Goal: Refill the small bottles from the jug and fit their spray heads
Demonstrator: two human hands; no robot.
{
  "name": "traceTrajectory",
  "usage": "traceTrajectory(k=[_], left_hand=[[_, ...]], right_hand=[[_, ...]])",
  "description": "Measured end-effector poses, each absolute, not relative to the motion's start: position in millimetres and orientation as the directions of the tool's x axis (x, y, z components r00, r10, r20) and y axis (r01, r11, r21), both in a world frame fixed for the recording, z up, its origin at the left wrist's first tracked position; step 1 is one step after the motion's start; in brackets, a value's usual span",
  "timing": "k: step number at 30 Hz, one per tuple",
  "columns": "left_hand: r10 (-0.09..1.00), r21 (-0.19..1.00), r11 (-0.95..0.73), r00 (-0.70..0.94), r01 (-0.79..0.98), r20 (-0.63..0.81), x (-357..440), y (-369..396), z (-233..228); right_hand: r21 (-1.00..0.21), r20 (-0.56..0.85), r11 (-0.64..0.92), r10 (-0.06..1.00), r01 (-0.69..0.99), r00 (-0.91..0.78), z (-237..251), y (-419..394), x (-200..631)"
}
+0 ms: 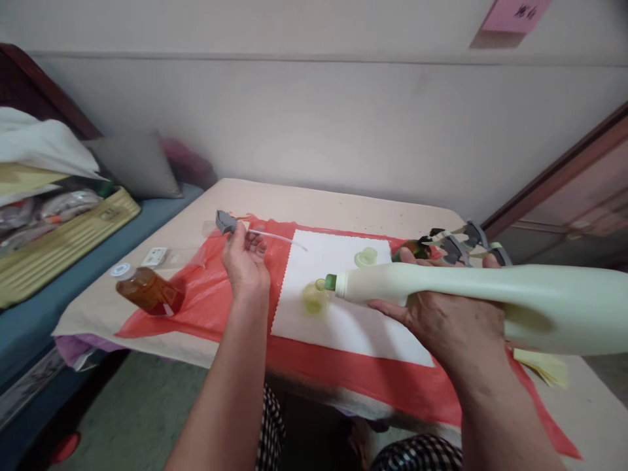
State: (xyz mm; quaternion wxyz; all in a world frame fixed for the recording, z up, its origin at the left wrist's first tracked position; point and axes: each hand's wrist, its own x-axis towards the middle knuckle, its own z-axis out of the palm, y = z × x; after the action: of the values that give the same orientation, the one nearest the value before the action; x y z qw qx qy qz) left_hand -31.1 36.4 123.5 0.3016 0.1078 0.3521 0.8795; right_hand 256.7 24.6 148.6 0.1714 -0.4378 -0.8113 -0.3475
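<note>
My right hand (441, 324) grips a large pale green bottle (490, 294) tipped on its side. Its green spout points left over a small clear bottle (314, 296) with yellowish liquid, standing on a white cloth (338, 314). My left hand (244, 261) is raised over the red plastic sheet (206, 294) and holds a grey spray trigger head (226, 222) with a thin clear tube trailing right. A pale round cap (366, 256) lies on the white cloth behind the small bottle.
A bottle of amber liquid (147, 291) lies on its side at the table's left. Several grey spray heads (458, 243) sit at the back right. A bed (63, 261) with a yellow box and bedding stands left. Yellow paper (544, 366) lies right.
</note>
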Motion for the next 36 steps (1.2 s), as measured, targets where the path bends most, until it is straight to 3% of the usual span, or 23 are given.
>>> traceTrajectory(k=[36], left_hand=[[0.599, 0.667, -0.580, -0.800, -0.467, -0.039, -36.1, 34.9, 124.7]], right_hand=[[0.418, 0.553, 0.348, 0.635, 0.839, -0.539, 157.5, 20.8, 254.1]])
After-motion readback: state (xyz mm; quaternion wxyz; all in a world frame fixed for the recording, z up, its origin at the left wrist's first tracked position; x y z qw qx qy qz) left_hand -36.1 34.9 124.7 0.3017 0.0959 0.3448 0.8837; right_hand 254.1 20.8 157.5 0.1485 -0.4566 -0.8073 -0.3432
